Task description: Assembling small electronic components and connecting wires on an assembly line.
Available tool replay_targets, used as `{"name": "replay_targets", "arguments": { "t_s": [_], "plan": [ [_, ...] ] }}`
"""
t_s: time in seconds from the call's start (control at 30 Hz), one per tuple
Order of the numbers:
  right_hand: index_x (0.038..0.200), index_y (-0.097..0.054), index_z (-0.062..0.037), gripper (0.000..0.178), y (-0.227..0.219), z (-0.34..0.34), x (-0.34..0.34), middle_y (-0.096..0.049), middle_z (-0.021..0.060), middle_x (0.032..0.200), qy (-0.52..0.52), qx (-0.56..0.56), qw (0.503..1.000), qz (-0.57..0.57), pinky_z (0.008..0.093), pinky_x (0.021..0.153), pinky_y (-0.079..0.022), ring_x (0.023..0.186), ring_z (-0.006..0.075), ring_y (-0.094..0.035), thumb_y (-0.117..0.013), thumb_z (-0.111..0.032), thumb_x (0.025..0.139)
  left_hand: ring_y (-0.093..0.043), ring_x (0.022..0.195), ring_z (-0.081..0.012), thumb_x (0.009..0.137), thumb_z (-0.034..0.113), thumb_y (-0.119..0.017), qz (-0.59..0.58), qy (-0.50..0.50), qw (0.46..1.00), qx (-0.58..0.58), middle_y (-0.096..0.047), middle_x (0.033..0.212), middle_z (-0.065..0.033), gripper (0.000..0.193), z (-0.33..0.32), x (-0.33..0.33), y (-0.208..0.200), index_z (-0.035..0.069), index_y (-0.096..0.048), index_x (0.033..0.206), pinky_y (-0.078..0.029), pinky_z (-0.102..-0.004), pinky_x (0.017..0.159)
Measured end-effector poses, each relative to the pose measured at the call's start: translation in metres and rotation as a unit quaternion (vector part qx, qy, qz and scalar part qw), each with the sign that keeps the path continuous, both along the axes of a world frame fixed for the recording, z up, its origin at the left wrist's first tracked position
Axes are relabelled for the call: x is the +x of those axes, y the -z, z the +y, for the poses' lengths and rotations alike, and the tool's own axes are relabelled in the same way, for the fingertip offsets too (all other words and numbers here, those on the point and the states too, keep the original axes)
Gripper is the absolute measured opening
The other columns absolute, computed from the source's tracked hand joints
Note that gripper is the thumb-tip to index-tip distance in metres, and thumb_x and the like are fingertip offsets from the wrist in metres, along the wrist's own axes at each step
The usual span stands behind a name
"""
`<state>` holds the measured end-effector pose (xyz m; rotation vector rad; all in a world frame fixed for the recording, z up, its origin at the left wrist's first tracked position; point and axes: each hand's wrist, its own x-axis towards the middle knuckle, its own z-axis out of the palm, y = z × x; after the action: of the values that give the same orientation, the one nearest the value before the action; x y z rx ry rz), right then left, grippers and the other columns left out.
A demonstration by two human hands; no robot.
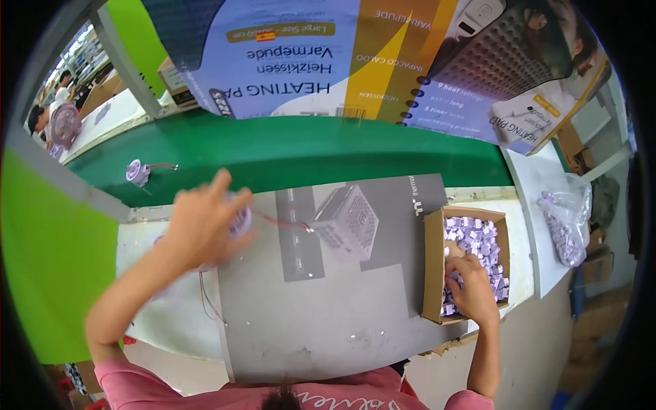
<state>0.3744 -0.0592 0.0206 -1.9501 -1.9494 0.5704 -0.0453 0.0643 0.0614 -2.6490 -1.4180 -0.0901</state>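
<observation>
My left hand (205, 222), smeared by motion, is over the left side of the work surface. Its fingers curve round a lilac round part (240, 220), whose red and dark wires trail to the right. Below that hand, more wires (208, 301) hang from another part that it mostly hides. At the right, my right hand (468, 283) reaches into an open cardboard box (432, 266). Its bent fingers touch small lilac plastic pieces (482, 236); what lies between the fingertips is hidden. A similar lilac round part with wires (138, 172) rests on the green belt (287, 147).
A flattened grey printed carton (307, 307) covers the middle of the white table (164, 321). Large printed boxes (273, 61) stand along the far side. A clear bag of lilac pieces (566, 225) lies on a board at the right. People (55, 113) work far left.
</observation>
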Motion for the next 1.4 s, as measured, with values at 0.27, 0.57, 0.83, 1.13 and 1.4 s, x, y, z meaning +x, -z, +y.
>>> {"name": "replay_targets", "arguments": {
  "t_s": [0.27,0.57,0.83,1.13,1.4],
  "plan": [
    [0.112,-0.063,-0.0032,0.031,-0.021,-0.011,-0.013,-0.059,0.0141,0.099,0.045,0.202,0.977,-0.052,0.0382,0.082,-0.046,0.092,0.0317,-0.056,-0.054,0.009,0.084,-0.061,0.083,-0.0268,0.077,0.021,-0.07,0.019,0.069,0.997,0.027,-0.056,0.095,-0.0117,0.022,-0.074,0.029,0.083,0.012,-0.061,0.095,-0.046,-0.0394,0.08],
    [0.115,-0.057,0.0037,0.025,0.001,0.052,-0.146,-0.059,0.0079,0.111,-0.124,-0.033,0.771,0.623,0.0255,0.084,-0.052,0.099,0.015,-0.062,-0.061,0.003,0.091,-0.063,0.085,-0.036,0.088,0.013,-0.062,-0.298,0.051,0.923,-0.238,-0.067,0.089,-0.0167,0.015,-0.047,0.059,0.068,0.007,-0.072,0.097,-0.049,-0.0448,0.072],
    [0.12,-0.057,0.0011,0.03,0.049,0.074,-0.153,-0.06,0.0121,0.12,-0.115,-0.088,0.686,0.713,0.0336,0.096,-0.046,0.106,0.0181,-0.06,-0.062,-0.004,0.09,-0.06,0.069,-0.0141,0.093,0.013,-0.063,-0.47,-0.013,0.807,-0.358,-0.065,0.081,-0.0066,0.018,-0.049,0.053,0.065,0.003,-0.072,0.104,-0.047,-0.0269,0.064],
    [0.118,-0.058,0.0003,0.037,0.055,0.073,-0.166,-0.061,0.0104,0.114,-0.106,-0.044,0.696,0.709,0.0302,0.089,-0.049,0.103,0.0164,-0.06,-0.068,0.005,0.084,-0.058,0.077,-0.0115,0.092,0.012,-0.064,-0.55,-0.043,0.762,-0.339,-0.065,0.084,-0.0059,0.017,-0.053,0.051,0.064,0.003,-0.073,0.103,-0.045,-0.0244,0.068],
    [0.11,-0.061,-0.0025,0.03,0.06,0.074,-0.163,-0.065,0.0073,0.106,-0.022,-0.019,0.77,0.638,0.0241,0.081,-0.047,0.089,0.0095,-0.059,-0.072,0.002,0.082,-0.057,0.075,-0.0114,0.092,0.011,-0.064,-0.626,-0.108,0.702,-0.321,-0.064,0.085,-0.0066,0.017,-0.06,0.059,0.068,0.004,-0.073,0.105,-0.043,-0.0232,0.066]
  ]
}}
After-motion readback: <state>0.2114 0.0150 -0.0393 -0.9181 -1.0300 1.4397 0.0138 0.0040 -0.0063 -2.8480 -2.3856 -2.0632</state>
